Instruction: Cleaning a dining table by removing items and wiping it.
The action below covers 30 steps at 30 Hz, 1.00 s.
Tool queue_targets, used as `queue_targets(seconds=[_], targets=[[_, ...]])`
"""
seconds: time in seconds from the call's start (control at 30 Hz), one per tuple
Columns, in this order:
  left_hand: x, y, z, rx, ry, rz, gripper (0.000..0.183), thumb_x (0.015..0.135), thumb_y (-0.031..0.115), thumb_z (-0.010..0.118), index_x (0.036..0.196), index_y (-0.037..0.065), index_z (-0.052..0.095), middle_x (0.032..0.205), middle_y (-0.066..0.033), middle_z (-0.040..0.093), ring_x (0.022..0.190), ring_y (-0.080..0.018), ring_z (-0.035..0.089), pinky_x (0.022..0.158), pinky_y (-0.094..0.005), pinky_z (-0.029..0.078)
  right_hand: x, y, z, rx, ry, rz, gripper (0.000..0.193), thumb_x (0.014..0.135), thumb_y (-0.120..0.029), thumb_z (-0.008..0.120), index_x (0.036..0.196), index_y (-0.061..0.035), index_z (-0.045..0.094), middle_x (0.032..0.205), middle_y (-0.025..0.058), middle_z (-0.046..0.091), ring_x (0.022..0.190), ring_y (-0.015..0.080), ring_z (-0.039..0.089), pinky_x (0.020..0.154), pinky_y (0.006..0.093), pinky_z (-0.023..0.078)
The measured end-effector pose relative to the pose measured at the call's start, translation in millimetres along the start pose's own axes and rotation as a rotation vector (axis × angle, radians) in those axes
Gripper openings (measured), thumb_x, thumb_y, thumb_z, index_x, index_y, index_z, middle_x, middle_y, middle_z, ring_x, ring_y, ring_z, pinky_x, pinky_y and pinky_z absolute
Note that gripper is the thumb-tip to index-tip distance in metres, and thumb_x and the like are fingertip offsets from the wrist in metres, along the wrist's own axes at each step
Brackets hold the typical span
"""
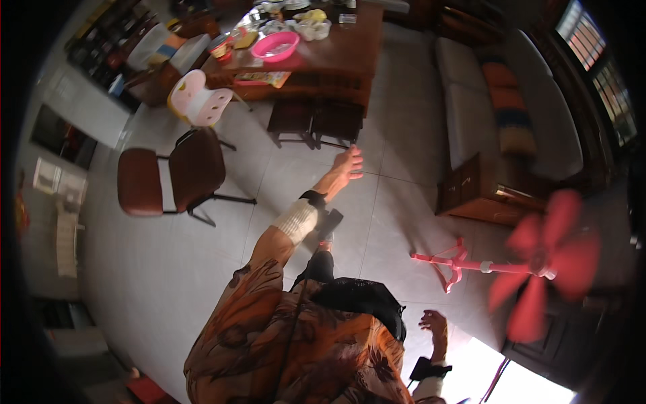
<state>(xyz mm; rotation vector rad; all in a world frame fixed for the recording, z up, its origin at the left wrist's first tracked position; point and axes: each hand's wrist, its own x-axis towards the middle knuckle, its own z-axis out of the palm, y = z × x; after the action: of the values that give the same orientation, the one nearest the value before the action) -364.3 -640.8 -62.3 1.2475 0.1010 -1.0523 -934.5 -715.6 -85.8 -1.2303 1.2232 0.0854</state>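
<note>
My left hand (342,171) reaches forward over the grey tiled floor with nothing in it, its fingers stretched and a little apart. Just beyond its fingertips stand two dark wooden stools (336,122), side by side against the table; I see no clear contact with them. My right hand (434,322) hangs low at my right side, fingers loosely bent and apart, holding nothing. A dark device (431,368) is strapped at the right wrist, and a dark band (313,197) circles the left one. Right of me is a pink pedestal fan (538,264).
A wooden table (350,57) bears a pink basin (275,46), bowls and bags. At left are a brown chair (195,166) and a pink-white child's chair (201,101). A cushioned wooden sofa (464,111) lines the right side. Bright light falls at lower right.
</note>
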Motion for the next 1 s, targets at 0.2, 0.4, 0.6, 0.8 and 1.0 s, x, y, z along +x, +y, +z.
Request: queue_targets(seconds=[0.2,0.4,0.6,0.8,1.0], targets=[[58.2,63.6,-95.8,-0.095,-0.026,0.059,0.067,0.087,0.051,0.043,0.132,0.003,0.033,0.134,-0.0196,0.035,0.124,-0.0335,0.034,0.096,-0.0511,0.036,83.2,-127.2,77.8,-0.083,-0.039,-0.073,0.023,0.081,-0.012,0.055,0.101,-0.0004,0.058,0.078,0.0062,0.060,0.064,0.0151,0.060,0.055,0.0252,0.048],[94.4,112.4,-138.1,-0.094,0.053,0.051,0.066,0.088,0.051,0.042,0.131,0.002,0.033,0.130,-0.0167,0.040,0.118,-0.0290,0.040,0.096,-0.0481,0.037,150.0,-226.3,112.0,-0.273,-0.062,-0.191,0.022,0.078,-0.015,0.059,0.095,-0.0005,0.061,0.074,0.0049,0.061,0.059,0.0107,0.058,0.052,0.0234,0.047],[95.7,123.8,-109.1,-0.166,0.070,0.075,0.064,0.087,0.051,0.045,0.129,0.003,0.037,0.130,-0.0169,0.041,0.116,-0.0306,0.042,0.092,-0.0487,0.041,156.7,-267.8,82.3,-0.407,-0.075,-0.234,0.021,0.080,-0.011,0.057,0.099,-0.0022,0.060,0.081,0.0065,0.060,0.062,0.0143,0.059,0.055,0.0258,0.047],[84.9,152.8,-109.6,-0.249,0.177,0.140,0.059,0.088,0.047,0.046,0.127,0.004,0.039,0.120,-0.0142,0.047,0.103,-0.0274,0.048,0.085,-0.0457,0.045,190.7,-306.3,68.7,-0.237,-0.040,-0.198,0.024,0.078,-0.011,0.057,0.098,0.0009,0.060,0.076,0.0077,0.061,0.058,0.0144,0.060,0.050,0.0239,0.048],[74.7,153.2,-114.4,-0.283,0.139,0.193,0.053,0.088,0.047,0.045,0.121,0.006,0.046,0.110,-0.0091,0.051,0.096,-0.0230,0.050,0.078,-0.0425,0.047,217.4,-357.4,71.1,-0.171,-0.051,-0.319,0.017,0.083,-0.013,0.055,0.094,-0.0014,0.060,0.071,0.0041,0.057,0.054,0.0119,0.056,0.047,0.0222,0.045]])
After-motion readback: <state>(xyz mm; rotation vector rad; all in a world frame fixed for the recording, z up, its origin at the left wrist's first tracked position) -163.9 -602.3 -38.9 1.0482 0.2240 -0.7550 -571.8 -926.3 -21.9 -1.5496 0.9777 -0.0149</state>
